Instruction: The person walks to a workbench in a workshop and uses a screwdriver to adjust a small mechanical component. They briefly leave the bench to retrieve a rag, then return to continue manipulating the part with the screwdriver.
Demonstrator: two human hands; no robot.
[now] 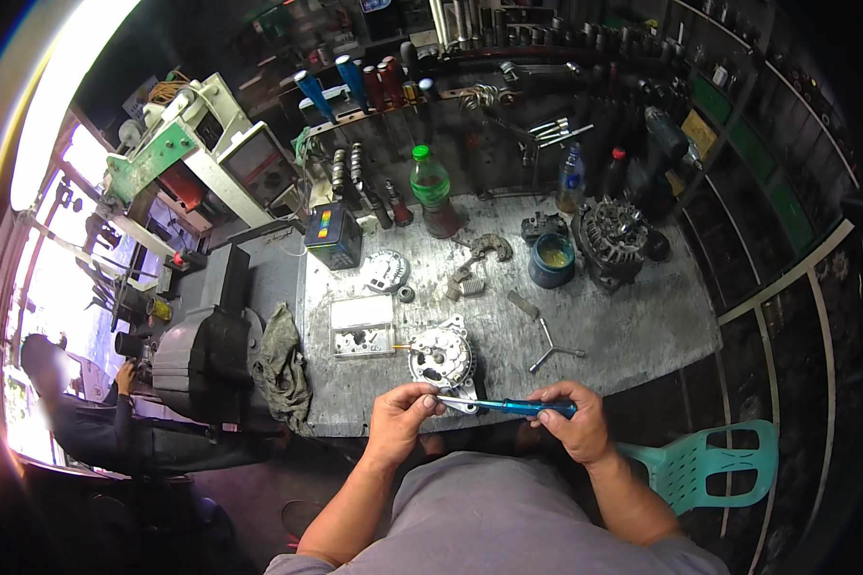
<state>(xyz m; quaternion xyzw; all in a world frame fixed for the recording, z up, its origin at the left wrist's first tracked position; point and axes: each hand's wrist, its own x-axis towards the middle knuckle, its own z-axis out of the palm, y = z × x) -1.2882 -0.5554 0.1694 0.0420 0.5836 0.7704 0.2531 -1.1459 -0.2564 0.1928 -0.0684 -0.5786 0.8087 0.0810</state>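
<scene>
**Blue-handled screwdriver held across both hands at the bench edge**

The right hand (573, 422) is closed around the blue handle of a screwdriver (508, 406), which runs level from right to left in front of the person's body. The left hand (400, 412) has its fingertips pinched together at the tool's metal tip; whether a small part sits between them cannot be told. The two hands are near each other, joined only by the tool.

Just beyond the left hand, at the near edge of the grey metal workbench (633, 321), lies an alternator housing (441, 358), apart from both hands. To its left lies a clear plastic parts box (361, 340), and a grey rag (280, 364) hangs over the bench corner. A three-armed wrench (549, 345) lies to the right of the housing. Farther back stand a green-capped bottle (431, 192), a dark round tub (552, 261) and a second alternator (611, 240). A teal plastic chair (710, 467) is at the person's right.
</scene>
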